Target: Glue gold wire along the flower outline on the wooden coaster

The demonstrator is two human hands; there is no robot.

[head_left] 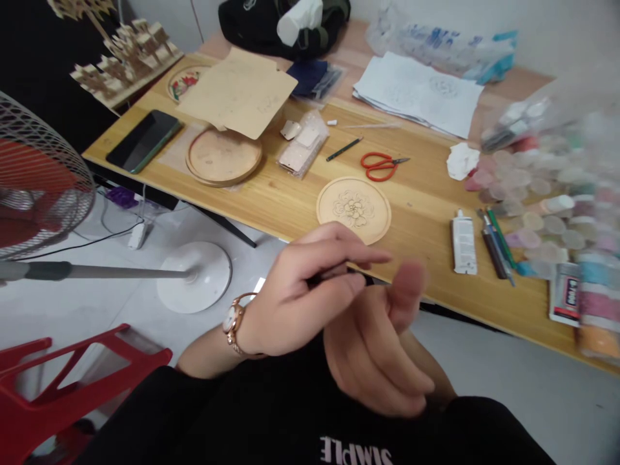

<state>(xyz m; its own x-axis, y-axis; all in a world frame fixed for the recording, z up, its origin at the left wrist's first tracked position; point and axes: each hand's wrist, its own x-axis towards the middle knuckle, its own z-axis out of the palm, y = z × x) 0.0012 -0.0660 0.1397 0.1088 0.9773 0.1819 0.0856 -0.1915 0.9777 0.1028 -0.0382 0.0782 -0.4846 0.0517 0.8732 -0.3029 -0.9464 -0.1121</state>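
Note:
My left hand [305,287], with a gold watch [232,320] on its wrist, is stretched out over my right hand. Its thumb lies against or just above the base of the right hand; a dark gap shows between thumb and fingers. My right hand [380,355] is slightly blurred, its fingers loosely bent and its thumb apart. No object shows in either hand. Just beyond them lies a round leather-coloured disc [353,210] with a flower pattern, near the table's front edge. Red-handled scissors [380,166] and a dark pencil [345,149] are behind it.
On the wooden table [416,252] are a white tube [464,244], several pens [496,242], many small paint pots [552,187], paper sheets [416,90], a round wooden plate [223,155] and a phone [144,141]. A fan [39,181] and red stool [58,394] stand left.

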